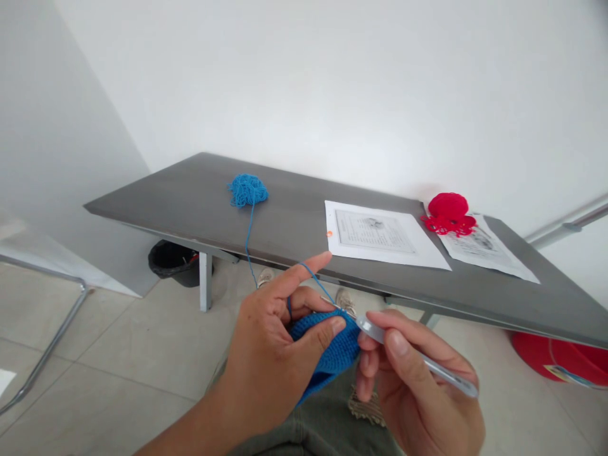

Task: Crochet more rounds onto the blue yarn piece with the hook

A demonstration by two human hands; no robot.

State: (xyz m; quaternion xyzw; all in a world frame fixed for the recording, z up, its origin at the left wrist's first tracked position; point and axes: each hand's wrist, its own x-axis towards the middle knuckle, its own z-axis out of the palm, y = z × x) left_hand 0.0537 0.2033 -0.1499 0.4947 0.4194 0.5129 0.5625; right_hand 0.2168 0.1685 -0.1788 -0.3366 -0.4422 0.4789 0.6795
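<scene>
My left hand [270, 354] pinches a blue crocheted piece [335, 354] between thumb and fingers, with its index finger raised and the blue strand looped over it. My right hand [418, 386] grips a grey crochet hook [418, 358], whose metal tip meets the top edge of the blue piece. The strand [247, 244] runs up from my hands to a loose ball of blue yarn [247, 189] on the grey table [190, 196].
Two printed sheets [382, 237] [489, 250] lie on the table's right part, a red yarn ball [449, 213] on the far one. A black bin [173, 261] stands under the table, a red container [558, 361] on the floor at right, a metal frame [47, 345] at left.
</scene>
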